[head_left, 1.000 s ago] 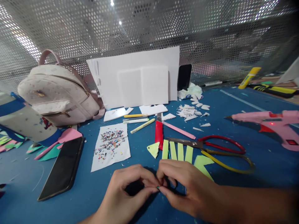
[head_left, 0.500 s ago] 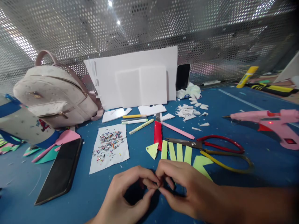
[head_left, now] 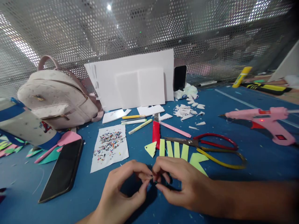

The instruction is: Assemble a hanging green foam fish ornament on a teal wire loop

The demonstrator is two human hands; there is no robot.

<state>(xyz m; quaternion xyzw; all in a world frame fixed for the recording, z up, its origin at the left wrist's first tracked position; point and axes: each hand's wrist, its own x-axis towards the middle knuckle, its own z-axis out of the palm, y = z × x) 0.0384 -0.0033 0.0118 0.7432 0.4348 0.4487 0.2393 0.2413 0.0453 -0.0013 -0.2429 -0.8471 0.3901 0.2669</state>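
Note:
Low over the blue table, my left hand pinches a tiny item between thumb and forefinger, too small to name. Close beside it, my right hand has curled fingers, thumb and forefinger nearly together; whatever lies between them is too small or hidden to make out. Just beyond my fingers sit a green paper triangle with a dark dot, several light green strips in a fan, and a notched green piece. To the left of these, a white paper bears many tiny coloured bits.
Scissors lie right of the strips, beside a red-handled knife and markers. A pink glue gun is at right. On the left are a phone, cup and backpack. White boards stand behind.
My fingertips, which were touching, are now slightly apart, and the right thumb has come away from its forefinger a little. The view has shifted slightly; the things on the table stay put.

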